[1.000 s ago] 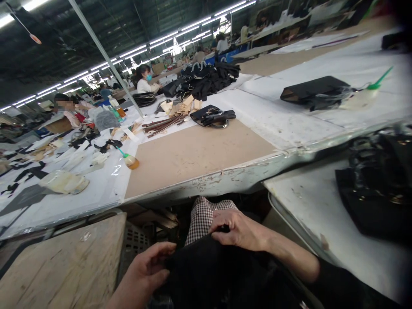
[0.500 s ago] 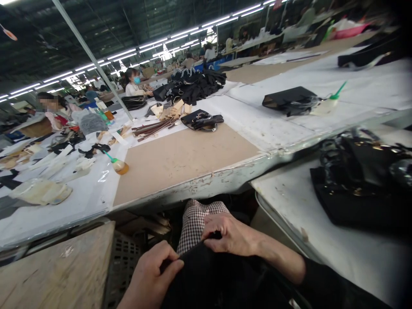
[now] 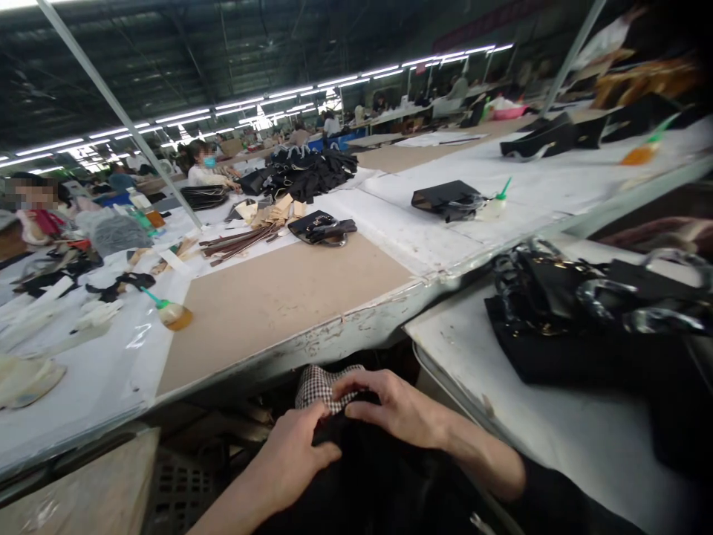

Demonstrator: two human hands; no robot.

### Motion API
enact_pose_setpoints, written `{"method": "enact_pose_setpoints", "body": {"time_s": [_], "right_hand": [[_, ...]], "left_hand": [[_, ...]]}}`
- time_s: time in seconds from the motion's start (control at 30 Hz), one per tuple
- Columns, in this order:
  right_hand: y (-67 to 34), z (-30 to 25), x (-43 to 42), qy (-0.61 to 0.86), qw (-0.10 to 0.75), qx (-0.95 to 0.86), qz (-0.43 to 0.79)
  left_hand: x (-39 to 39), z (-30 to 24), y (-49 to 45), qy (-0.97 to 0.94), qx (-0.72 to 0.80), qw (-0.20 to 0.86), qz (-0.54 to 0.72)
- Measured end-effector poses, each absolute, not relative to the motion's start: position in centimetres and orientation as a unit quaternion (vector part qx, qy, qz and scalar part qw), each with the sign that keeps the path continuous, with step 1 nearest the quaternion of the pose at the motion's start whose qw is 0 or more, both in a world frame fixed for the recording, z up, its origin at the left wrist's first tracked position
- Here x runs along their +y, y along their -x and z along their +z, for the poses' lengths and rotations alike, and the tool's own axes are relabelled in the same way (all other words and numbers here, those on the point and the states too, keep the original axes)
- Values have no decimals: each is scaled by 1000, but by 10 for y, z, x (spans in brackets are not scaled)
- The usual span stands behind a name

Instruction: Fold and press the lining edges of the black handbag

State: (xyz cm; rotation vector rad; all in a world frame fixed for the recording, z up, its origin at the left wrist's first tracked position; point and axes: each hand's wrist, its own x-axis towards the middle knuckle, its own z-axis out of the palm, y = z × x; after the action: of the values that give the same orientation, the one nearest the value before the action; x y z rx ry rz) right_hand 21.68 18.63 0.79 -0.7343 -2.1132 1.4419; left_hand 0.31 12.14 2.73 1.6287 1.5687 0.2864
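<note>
Your left hand [image 3: 292, 453] and your right hand [image 3: 398, 409] meet in your lap, below the near edge of the desk [image 3: 345, 331]; both are closed on the black fabric [image 3: 379, 483] that lies across your knees. The left pinches its upper edge between thumb and curled fingers; the right arches over the same edge just beside it, fingertips pressed down and thumb tucked under. The two hands nearly touch. A patch of checked cloth [image 3: 318, 380] shows just beyond your fingers, between the fabric and the underside of the desk.

On the desk, a brown board [image 3: 278, 297] lies along the near edge straight ahead of you; a glue bottle [image 3: 170, 313] with a green tip rests on its side at the board's left edge. At the board's far edge sits a black handbag [image 3: 323, 227], with a bundle of leather strips [image 3: 239, 241] to its left. Further right on the white surface lies another black bag [image 3: 445, 199].

To your right, a side table [image 3: 529, 423] butts against the near edge of the desk; a heap of black bags [image 3: 584, 319] with shiny chain handles lies on it, well apart from your hands. Other people sit along the far side of the desk to the left.
</note>
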Motion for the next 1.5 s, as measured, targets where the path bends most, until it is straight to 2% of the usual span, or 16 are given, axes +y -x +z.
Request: {"method": "enact_pose_setpoints", "body": {"time_s": [0.1, 0.2, 0.37, 0.63, 0.77, 0.87, 1.03, 1.17, 1.4, 1.5], "right_hand": [[-254, 8, 155, 366, 268, -766, 455], [-272, -13, 112, 446, 237, -735, 453], [-270, -36, 79, 514, 234, -671, 480], [-311, 12, 99, 464, 214, -655, 557], [-305, 8, 105, 440, 182, -699, 533], [-291, -10, 104, 428, 187, -718, 516], [-281, -29, 93, 406, 278, -719, 491], [-285, -29, 88, 410, 307, -748, 422], [-264, -16, 85, 473, 193, -834, 207], [-244, -15, 90, 486, 150, -842, 180]], "left_hand": [[120, 26, 5, -643, 638, 411, 107], [120, 23, 8, -631, 635, 430, 113], [124, 20, 5, -636, 606, 465, 110], [127, 71, 47, -719, 605, 342, 10], [115, 58, 58, -744, 598, 290, -72], [107, 35, 45, -767, 577, 279, -32], [110, 32, 11, -796, 505, 327, 75], [125, 37, 3, -818, 463, 337, 52], [137, 26, 6, -812, 467, 349, 30], [137, 26, 5, -807, 472, 352, 46]]}}
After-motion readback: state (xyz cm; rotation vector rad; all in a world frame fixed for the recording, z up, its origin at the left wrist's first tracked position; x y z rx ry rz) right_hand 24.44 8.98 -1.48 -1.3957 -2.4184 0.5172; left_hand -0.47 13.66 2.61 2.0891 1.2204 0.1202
